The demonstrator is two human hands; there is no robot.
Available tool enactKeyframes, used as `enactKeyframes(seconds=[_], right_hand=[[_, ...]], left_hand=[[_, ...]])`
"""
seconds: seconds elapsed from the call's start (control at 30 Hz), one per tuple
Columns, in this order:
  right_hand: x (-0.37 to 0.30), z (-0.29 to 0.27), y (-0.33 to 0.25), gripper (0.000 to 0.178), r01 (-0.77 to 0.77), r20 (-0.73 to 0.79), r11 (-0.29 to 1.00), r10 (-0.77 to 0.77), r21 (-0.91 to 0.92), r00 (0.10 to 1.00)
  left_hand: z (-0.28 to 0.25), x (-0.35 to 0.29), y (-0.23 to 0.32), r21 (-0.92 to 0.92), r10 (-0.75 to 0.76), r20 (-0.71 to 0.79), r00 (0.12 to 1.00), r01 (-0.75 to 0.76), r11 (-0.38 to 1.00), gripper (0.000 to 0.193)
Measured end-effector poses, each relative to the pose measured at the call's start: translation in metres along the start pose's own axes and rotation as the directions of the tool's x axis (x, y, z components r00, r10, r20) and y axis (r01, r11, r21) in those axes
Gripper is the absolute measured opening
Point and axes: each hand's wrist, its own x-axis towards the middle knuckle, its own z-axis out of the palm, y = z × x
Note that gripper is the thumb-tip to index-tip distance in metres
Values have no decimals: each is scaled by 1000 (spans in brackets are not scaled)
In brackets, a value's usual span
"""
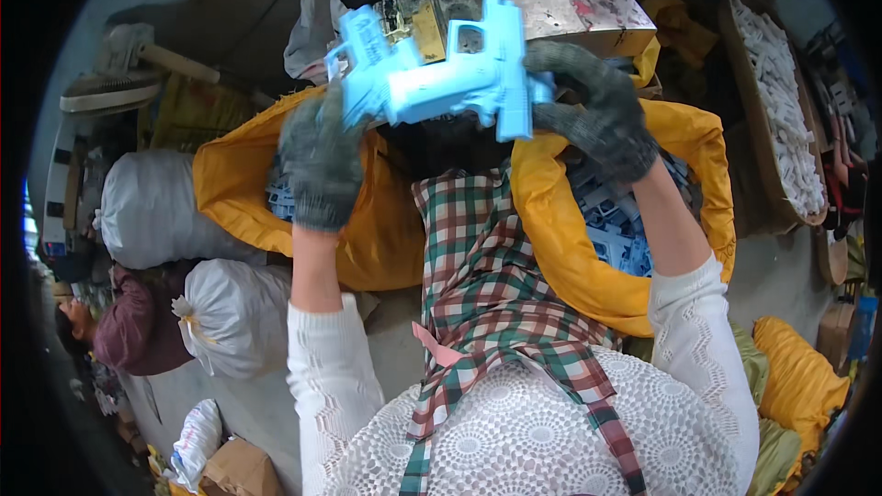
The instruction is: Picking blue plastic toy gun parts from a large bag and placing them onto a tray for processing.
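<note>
Both my hands wear dark grey knit gloves and hold up light blue plastic toy gun pieces above two yellow sacks. My left hand (322,161) is closed on the left toy gun piece (366,64), which has a ring-shaped trigger guard. On the right, my right hand (593,110) grips an upright toy gun piece (503,64) between thumb and fingers. A thick blue section lies between the two; whether they are joined is unclear through blur. Below my right forearm, a yellow sack (551,248) holds many blue pieces (611,220). The left yellow sack (395,239) also shows blue pieces.
Ahead stands a stained metal box-like machine (570,9). A long tray (804,184) of white pieces is at right. White sacks (239,312), a person (78,320) and a cardboard box (241,468) are at left. Another yellow sack (799,367) lies at lower right.
</note>
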Motion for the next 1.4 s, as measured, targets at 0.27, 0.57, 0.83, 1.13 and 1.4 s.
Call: enactKeyframes(seconds=[0.27, 0.57, 0.83, 1.13, 1.4], right_hand=[[109, 69, 28, 32, 491, 153, 835, -466, -250, 871], [-53, 42, 14, 24, 421, 104, 898, -410, -130, 906], [-212, -77, 185, 36, -404, -249, 183, 546, -896, 800], [-213, -100, 188, 56, -310, 37, 244, 835, -919, 549], [-156, -19, 48, 25, 145, 325, 711, 123, -688, 938]], left_hand=[[-34, -97, -85, 428, -513, 66, 856, 440, 790, 70], [-21, -114, -24, -150, -290, 373, 881, 365, 919, 55], [0, -124, 9, -333, -145, 779, 610, 599, 728, 43], [9, -135, 26, -374, -108, 785, 610, 605, 703, 40], [16, -104, 98, -609, 83, 706, 703, 544, 578, 47]])
